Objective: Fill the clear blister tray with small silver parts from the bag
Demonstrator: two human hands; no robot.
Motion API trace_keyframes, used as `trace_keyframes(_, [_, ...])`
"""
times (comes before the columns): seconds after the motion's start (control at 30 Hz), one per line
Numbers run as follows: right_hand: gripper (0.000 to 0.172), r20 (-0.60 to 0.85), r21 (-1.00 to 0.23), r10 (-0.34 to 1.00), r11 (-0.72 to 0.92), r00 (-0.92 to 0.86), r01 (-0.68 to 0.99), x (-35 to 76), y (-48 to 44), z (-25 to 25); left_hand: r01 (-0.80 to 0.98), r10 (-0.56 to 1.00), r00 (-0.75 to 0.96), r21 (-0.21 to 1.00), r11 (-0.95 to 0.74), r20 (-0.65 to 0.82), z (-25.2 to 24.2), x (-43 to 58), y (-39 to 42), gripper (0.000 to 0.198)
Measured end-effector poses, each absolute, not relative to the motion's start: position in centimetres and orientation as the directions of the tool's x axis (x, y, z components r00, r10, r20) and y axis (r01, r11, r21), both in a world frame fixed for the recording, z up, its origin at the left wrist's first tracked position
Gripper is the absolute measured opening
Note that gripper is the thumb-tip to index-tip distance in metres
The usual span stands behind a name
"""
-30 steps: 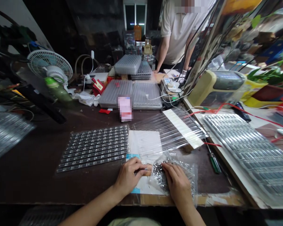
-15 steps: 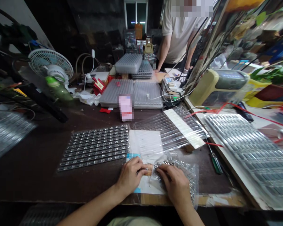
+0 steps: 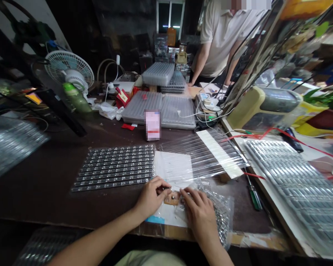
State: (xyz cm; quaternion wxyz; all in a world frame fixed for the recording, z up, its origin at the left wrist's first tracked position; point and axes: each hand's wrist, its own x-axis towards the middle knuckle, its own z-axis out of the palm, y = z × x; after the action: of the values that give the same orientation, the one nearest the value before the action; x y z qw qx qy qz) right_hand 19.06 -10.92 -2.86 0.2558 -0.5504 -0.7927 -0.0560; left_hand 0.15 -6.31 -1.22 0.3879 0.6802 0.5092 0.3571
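My left hand (image 3: pixel 153 197) is closed in a pinch at the left edge of a small orange-brown block (image 3: pixel 170 201); whatever its fingertips hold is too small to make out. A tiny shiny piece (image 3: pixel 173 197) shows on the block. My right hand (image 3: pixel 201 213) lies over a clear plastic bag (image 3: pixel 224 212) full of small metal parts, its fingers curled down at the bag's mouth beside the block. What those fingertips grip is hidden. Under the block lies a white sheet (image 3: pixel 176 218) with a blue strip (image 3: pixel 155 219).
A clear tray filled with dark strips (image 3: pixel 115 166) lies left of the hands. Beyond them is a ribbed clear tray (image 3: pixel 183 147) with a white strip (image 3: pixel 220 153) across it. A green-handled screwdriver (image 3: pixel 255 197) and stacked trays (image 3: pixel 296 184) are rightward. Another person (image 3: pixel 220 40) leans at the back.
My left fingers have drawn back a little from the block, so more of it shows. My right fingertips stay near the bag's mouth. The whole view has shifted slightly.
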Motion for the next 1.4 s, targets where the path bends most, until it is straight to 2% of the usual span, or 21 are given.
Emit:
trace_keyframes(0.07, [0.031,0.479,-0.088,0.817,0.409,-0.322,0.908,20.7,-11.2,-3.1,0.443,0.962,0.259,0.875,-0.194,0.082,-0.6,0.7,-6.4,0.008])
trace_keyframes(0.13, [0.030,0.480,-0.062,0.812,0.410,-0.333,0.910,21.8,-11.5,-3.2,0.459,0.944,0.306,0.849,-0.262,0.126,-0.3,1.3,-6.6,0.007])
trace_keyframes(0.3, [0.023,0.493,-0.191,0.836,0.375,-0.242,0.907,21.7,-11.9,-3.1,0.493,0.892,0.373,0.760,-0.424,0.255,-1.4,2.3,-7.5,0.011])
trace_keyframes(0.47, [0.020,0.530,-0.281,0.828,0.378,-0.186,0.882,21.4,-11.9,-3.1,0.492,0.870,0.402,0.734,-0.467,0.285,-2.5,2.3,-7.5,0.011])
trace_keyframes(0.8, [0.019,0.557,-0.289,0.813,0.383,-0.172,0.877,21.8,-11.8,-4.1,0.481,0.882,0.405,0.764,-0.430,0.242,-2.5,2.6,-7.5,0.010])
trace_keyframes(0.93, [0.023,0.577,-0.269,0.791,0.419,-0.204,0.867,22.1,-11.5,-4.6,0.474,0.904,0.323,0.779,-0.409,0.278,-1.5,2.0,-6.9,0.009])
trace_keyframes(1.1, [0.025,0.597,-0.261,0.776,0.426,-0.202,0.866,22.0,-11.3,-4.5,0.732,0.937,0.136,0.604,-0.313,0.321,0.2,-1.9,-5.4,0.005])
trace_keyframes(1.2, [0.022,0.625,-0.240,0.758,0.417,-0.189,0.877,21.6,-11.8,-3.8,0.810,0.931,0.133,0.504,-0.300,0.340,0.0,-4.1,-5.1,0.003])
trace_keyframes(1.4, [0.023,0.631,-0.240,0.760,0.382,-0.155,0.892,24.8,-9.7,0.6,0.849,0.856,0.209,0.348,-0.399,0.472,-1.8,-5.2,-5.4,0.015])
